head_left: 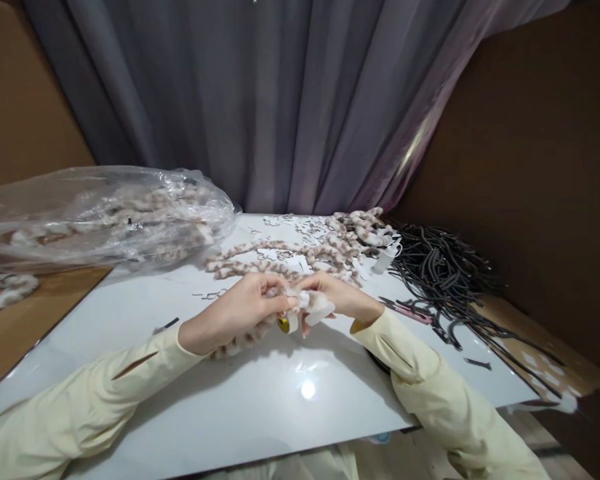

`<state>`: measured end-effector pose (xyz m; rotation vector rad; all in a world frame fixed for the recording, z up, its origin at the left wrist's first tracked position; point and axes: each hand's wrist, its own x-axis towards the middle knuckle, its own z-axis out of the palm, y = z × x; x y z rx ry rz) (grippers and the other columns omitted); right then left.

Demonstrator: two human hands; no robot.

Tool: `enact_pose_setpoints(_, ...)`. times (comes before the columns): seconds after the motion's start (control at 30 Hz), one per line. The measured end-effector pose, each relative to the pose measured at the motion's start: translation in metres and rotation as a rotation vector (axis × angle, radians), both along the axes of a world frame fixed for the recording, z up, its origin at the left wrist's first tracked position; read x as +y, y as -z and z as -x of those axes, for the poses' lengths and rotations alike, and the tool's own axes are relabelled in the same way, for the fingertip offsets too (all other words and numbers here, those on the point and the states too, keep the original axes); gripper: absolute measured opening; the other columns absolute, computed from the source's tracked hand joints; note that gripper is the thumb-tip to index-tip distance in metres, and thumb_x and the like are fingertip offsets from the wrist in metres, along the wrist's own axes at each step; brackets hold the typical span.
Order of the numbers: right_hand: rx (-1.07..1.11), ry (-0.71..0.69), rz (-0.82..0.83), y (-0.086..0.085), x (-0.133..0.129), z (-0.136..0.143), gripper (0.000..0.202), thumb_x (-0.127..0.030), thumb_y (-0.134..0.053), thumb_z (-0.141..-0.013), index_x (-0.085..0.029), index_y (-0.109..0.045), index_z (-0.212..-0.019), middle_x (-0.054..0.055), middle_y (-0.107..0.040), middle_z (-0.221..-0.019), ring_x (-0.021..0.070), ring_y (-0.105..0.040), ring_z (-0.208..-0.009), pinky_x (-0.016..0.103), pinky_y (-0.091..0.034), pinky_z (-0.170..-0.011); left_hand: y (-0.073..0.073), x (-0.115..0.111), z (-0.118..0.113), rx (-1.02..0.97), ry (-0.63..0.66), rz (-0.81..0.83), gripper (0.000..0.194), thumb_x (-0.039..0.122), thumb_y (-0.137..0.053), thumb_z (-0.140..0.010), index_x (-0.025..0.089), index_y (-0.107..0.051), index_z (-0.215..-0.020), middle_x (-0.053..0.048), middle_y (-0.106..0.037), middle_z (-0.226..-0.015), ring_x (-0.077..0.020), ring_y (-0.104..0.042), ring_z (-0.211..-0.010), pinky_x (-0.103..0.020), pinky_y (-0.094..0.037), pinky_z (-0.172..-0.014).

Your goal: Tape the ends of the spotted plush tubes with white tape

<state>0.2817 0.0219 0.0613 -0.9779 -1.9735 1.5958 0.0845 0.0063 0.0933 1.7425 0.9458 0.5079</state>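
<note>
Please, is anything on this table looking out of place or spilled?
The black cords lie in a tangled heap, some reaching past the right edge of the table. Nothing looks clearly spilled or damaged.

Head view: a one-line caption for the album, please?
Both hands pinch a fluffy strip above a white table.

A fluffy brown-and-white strip slants over the white table
</note>
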Motion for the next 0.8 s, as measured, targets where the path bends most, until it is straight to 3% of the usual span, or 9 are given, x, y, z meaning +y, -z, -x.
enact_pose_setpoints(0.13,0.000,0.119,-0.458,-0.001,0.004,-0.003,0.014,-0.023,-0.071,-0.070,-0.014,-0.071,-0.080,0.009,-0.064,-0.106,0.0158,-0.063,-0.079,0.021,-0.050,-0.058,0.003,0.001,0.001,0.032,-0.025,-0.022,0.026,0.042,-0.055,-0.076,0.017,-0.062,-0.077,0.001,-0.054,-0.065,-0.0105,-0.046,-0.052,-0.021,-0.031,-0.047)
enact_pose_setpoints(0.27,-0.093,0.191,-0.897,0.002,0.005,-0.008,0.021,-0.020,-0.056,-0.085,-0.021,-0.068,-0.102,0.010,-0.059,-0.114,0.0182,-0.059,-0.100,0.030,-0.049,-0.082,0.006,0.003,0.000,0.023,-0.032,-0.049,0.023,0.039,-0.054,-0.076,0.016,-0.060,-0.074,0.002,-0.053,-0.064,-0.0103,-0.046,-0.053,-0.021,-0.033,-0.049)
enact_pose_setpoints(0.37,-0.230,0.241,-1.174,0.005,0.004,-0.011,0.027,-0.019,-0.050,-0.088,-0.022,-0.062,-0.113,0.011,-0.055,-0.119,0.0149,-0.062,-0.090,0.027,-0.051,-0.077,0.007,0.004,0.000,-0.005,-0.031,-0.061,0.020,0.036,-0.053,-0.077,0.017,-0.058,-0.072,0.003,-0.051,-0.063,-0.0096,-0.045,-0.053,-0.021,-0.033,-0.051)
enact_pose_setpoints(0.5,-0.435,0.325,-1.424,0.006,0.002,-0.013,0.028,-0.021,-0.046,-0.091,-0.024,-0.059,-0.116,0.011,-0.054,-0.122,0.0106,-0.062,-0.073,0.023,-0.051,-0.065,0.007,0.004,0.001,0.010,-0.033,-0.044,0.022,0.038,-0.053,-0.078,0.017,-0.058,-0.075,0.003,-0.051,-0.063,-0.0099,-0.045,-0.053,-0.021,-0.033,-0.051)
enact_pose_setpoints(0.7,-0.562,0.369,-1.696,0.005,-0.004,-0.016,0.038,-0.020,-0.043,-0.092,-0.023,-0.046,-0.130,0.014,-0.049,-0.132,0.0122,-0.063,-0.079,0.022,-0.050,-0.060,0.003,0.002,0.000,0.040,-0.012,-0.049,0.027,0.042,-0.054,-0.077,0.016,-0.056,-0.071,0.003,-0.049,-0.061,-0.0110,-0.045,-0.054,-0.023,-0.033,-0.052)
enact_pose_setpoints(0.8,-0.563,0.360,-1.778,0.005,-0.005,-0.018,0.043,-0.023,-0.044,-0.092,-0.019,-0.039,-0.134,0.015,-0.051,-0.130,0.0156,-0.063,-0.087,0.024,-0.052,-0.065,0.003,0.002,0.000,0.049,-0.012,-0.051,0.025,0.040,-0.054,-0.077,0.016,-0.055,-0.070,0.003,-0.048,-0.060,-0.0104,-0.043,-0.053,-0.022,-0.031,-0.051)
